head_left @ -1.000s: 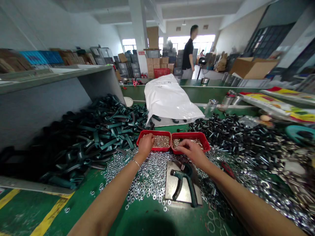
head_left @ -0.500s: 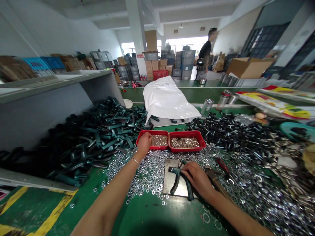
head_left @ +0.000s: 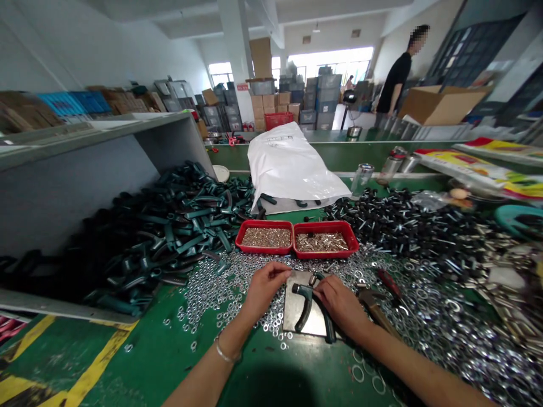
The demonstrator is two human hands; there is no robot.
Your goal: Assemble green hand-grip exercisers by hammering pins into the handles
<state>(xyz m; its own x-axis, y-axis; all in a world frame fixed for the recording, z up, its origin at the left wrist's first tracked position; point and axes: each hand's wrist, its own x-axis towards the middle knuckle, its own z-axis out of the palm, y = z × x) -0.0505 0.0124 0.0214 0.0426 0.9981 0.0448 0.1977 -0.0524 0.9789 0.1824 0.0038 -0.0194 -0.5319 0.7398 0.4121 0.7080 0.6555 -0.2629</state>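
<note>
Left hand (head_left: 265, 284) near right hand (head_left: 340, 302)

- A factory workshop: a green workbench (head_left: 169, 353) across the lower frame, heaped with loose metal rings (head_left: 224, 291) and black-headed screws (head_left: 407, 229).
- Red trays (head_left: 326, 255) of small metal parts (head_left: 267, 237) at the centre.
- Stacked crates (head_left: 328, 93) and cardboard boxes (head_left: 270, 102) at the upper middle.

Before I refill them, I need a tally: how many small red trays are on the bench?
2. The left tray, holding tiny bits, stands just before the white bag; the right tray, holding pin-like pieces, sits beside it, end to end. Any behind the bag would be hidden.
</note>
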